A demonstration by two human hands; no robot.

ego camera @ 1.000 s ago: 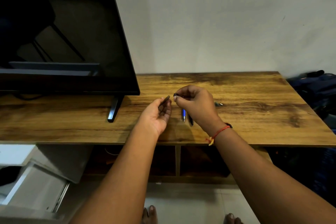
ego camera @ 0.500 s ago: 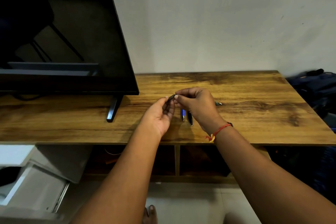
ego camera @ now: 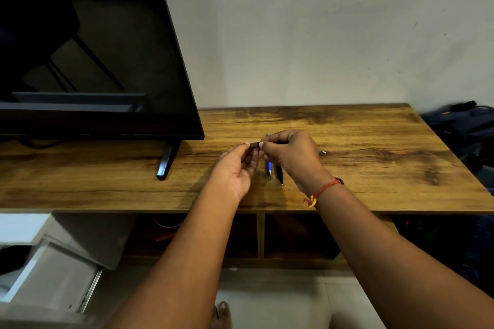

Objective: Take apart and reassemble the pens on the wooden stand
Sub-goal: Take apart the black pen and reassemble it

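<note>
Head view: a second ago the two hands were apart, each with its own small dark part. Half a second ago they met, and now they are closed up on one short dark pen piece (ego camera: 254, 145) held between them above the wooden stand (ego camera: 374, 168). The left hand (ego camera: 235, 168) pinches the left end between thumb and curled fingertips. The right hand (ego camera: 291, 152) pinches the right end, its fingers curled tight over it. How much of the piece runs inside the right fist cannot be told.

The hands are over the middle of the stand, and both wrists cross its near edge. To the left, the TV foot (ego camera: 166, 163) stands near the left hand under the dark TV (ego camera: 93, 61). To the right, bare wood runs to the right edge, with only a tiny part (ego camera: 323, 152) lying just beyond the right hand. The wall closes the far side.

The held piece lies level, with its long axis left to right. A blue pen (ego camera: 269, 168) and a black pen (ego camera: 279, 173) lie side by side on the wood under the right hand. Their long axes run near to far, with the tips pointing at the near edge.
</note>
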